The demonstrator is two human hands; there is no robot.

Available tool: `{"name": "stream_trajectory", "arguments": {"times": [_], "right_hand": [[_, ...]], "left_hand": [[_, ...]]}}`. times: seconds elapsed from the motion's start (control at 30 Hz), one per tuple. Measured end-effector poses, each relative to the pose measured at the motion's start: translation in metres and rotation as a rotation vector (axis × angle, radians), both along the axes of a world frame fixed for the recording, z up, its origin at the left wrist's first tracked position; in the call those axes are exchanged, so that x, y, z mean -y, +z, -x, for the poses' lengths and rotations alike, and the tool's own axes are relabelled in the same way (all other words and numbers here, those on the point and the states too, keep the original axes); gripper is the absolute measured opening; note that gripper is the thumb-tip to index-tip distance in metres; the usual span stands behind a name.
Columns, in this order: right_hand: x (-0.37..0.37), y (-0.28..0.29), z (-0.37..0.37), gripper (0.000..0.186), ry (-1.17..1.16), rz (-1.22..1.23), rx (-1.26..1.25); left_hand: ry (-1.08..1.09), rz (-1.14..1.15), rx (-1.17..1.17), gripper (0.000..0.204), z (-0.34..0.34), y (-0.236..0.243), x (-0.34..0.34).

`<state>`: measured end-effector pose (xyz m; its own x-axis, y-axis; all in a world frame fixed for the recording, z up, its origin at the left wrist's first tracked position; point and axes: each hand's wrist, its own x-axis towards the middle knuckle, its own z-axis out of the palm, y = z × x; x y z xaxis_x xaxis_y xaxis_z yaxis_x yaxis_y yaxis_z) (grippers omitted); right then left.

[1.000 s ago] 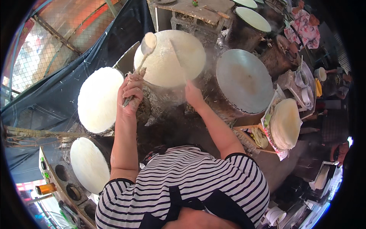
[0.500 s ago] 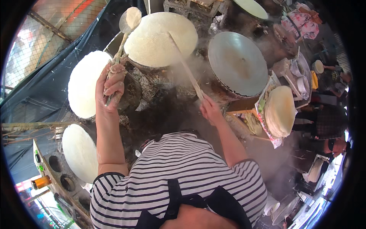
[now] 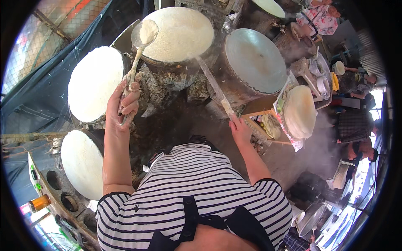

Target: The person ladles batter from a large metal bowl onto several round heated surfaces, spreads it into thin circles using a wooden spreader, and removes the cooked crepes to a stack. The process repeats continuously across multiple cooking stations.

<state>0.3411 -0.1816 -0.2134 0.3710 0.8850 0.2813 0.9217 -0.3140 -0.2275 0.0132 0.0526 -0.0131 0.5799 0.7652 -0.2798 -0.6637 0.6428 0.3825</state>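
My left hand (image 3: 123, 102), smeared with batter, is closed round the handle of a long ladle (image 3: 137, 60). A pale lump of batter (image 3: 148, 32) sits in its round metal bowl, which overlaps the rim of the far griddle in view. My right hand (image 3: 240, 130) grips a long flat wooden spatula (image 3: 215, 87). Its tip lies at the near edge of the large round flatbread (image 3: 180, 31) on the far griddle; whether it touches I cannot tell. Further pale flatbreads cover the left griddle (image 3: 95, 85) and the lower-left one (image 3: 80, 163).
Right of the far griddle stands a bare grey griddle (image 3: 255, 58) with brownish residue. A stack of flatbreads (image 3: 299, 112) rests on a cloth-lined tray at the right. Pots (image 3: 320, 75) and other people (image 3: 356, 119) are farther right; steam drifts there. A concrete block with holes (image 3: 69, 201) lies lower left.
The spatula's tip has shifted from over the far flatbread to its near edge, and my right hand sits lower. The ladle is still in my left hand. The whole view has shifted slightly.
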Motion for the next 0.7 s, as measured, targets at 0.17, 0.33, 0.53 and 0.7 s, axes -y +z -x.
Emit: {"name": "stream_trajectory", "arguments": {"times": [0.17,0.33,0.53,0.7], "right_hand": [[-0.033,0.007,0.021,0.032,-0.02,-0.166,-0.195],[-0.034,-0.008,0.039,0.033,0.127,-0.137,-0.216],[-0.018,0.004,0.032,0.036,0.146,-0.09,-0.327],[-0.039,0.0,0.012,0.04,0.294,0.006,-0.395]], "left_hand": [[0.042,0.0,-0.093,0.027,0.004,0.011,0.016],[0.051,0.066,-0.12,0.023,0.006,0.015,0.025],[0.072,0.109,-0.099,0.022,0.012,0.013,0.038],[0.112,0.123,-0.019,0.022,0.008,0.013,0.056]]}}
